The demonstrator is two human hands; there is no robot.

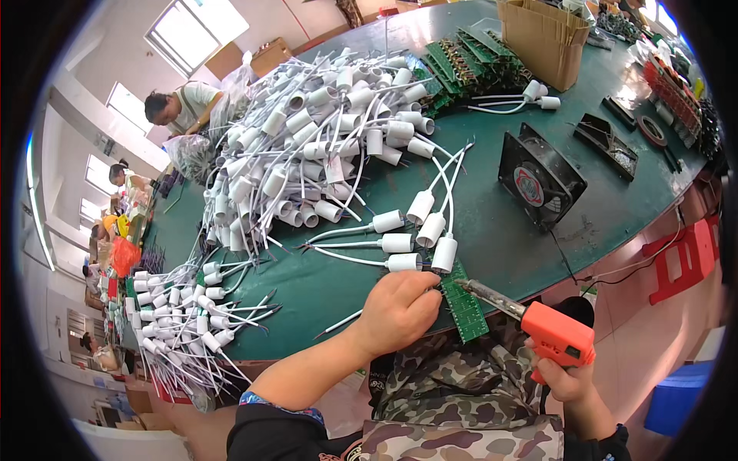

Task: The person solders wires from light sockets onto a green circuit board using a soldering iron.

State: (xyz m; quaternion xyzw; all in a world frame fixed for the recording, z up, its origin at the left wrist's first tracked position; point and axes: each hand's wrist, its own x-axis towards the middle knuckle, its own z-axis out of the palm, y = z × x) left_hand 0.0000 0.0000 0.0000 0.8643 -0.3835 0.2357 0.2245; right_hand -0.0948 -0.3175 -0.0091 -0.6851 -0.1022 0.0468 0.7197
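Note:
My right hand (pixel 565 380) is wrapped round the grip of a red soldering gun (pixel 560 332). Its metal tip points left and meets or hovers just over the upper part of a narrow green circuit board (pixel 467 316) at the table's near edge. My left hand (pixel 400 309) is closed in a pinch at that board's upper left side; what its fingertips hold is hidden. Just beyond them lie several white lamp holders with cables, among them one lamp holder (pixel 444 253) partly over the board's top end. A white cable (pixel 338 323) runs beside my left hand.
A big heap of white lamp holders (pixel 307 146) fills the table's far left, with a smaller pile (pixel 184 307) nearer. Green circuit boards (pixel 469 65) are stacked beside a cardboard box (pixel 546 42). At right stand a black fan (pixel 542 177) and black tray (pixel 607 146). People work beyond.

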